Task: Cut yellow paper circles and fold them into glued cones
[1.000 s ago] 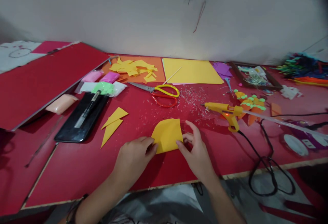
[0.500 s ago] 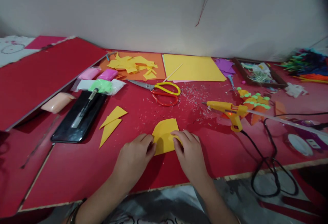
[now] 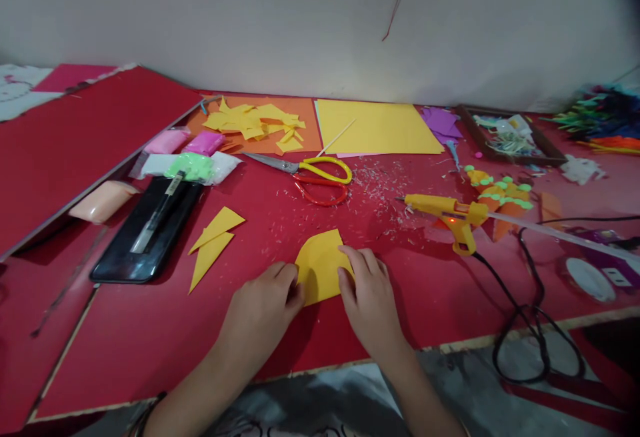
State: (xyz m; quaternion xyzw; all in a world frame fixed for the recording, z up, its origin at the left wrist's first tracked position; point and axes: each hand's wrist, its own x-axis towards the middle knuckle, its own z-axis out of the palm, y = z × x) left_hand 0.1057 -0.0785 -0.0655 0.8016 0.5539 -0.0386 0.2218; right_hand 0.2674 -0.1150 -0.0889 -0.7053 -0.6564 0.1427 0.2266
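Observation:
A yellow piece of craft paper [image 3: 323, 267] with one rounded corner lies on the red table in front of me. My left hand [image 3: 267, 297] pinches its left edge, with the thumb and bent fingers closed together. At the right edge, my right hand [image 3: 369, 287] has its thumb and curved fingers on the paper, and its fingertips cover part of that edge. To the left lie yellow paper offcuts [image 3: 215, 243]. Beyond the paper, scissors [image 3: 310, 173] with one yellow and one red handle rest on the table.
A yellow glue gun [image 3: 450, 213] with a lit red light stands at right, its black cable [image 3: 537, 317] looping over the edge. A phone [image 3: 117, 257] with a pen on it lies left. Yellow sheets [image 3: 375, 127], scraps [image 3: 250, 120] and a tray [image 3: 547, 153] sit along the wall.
My right fingers have loosened from the curled right edge, and the paper there lies flatter. My left hand keeps its hold. The view has shifted slightly.

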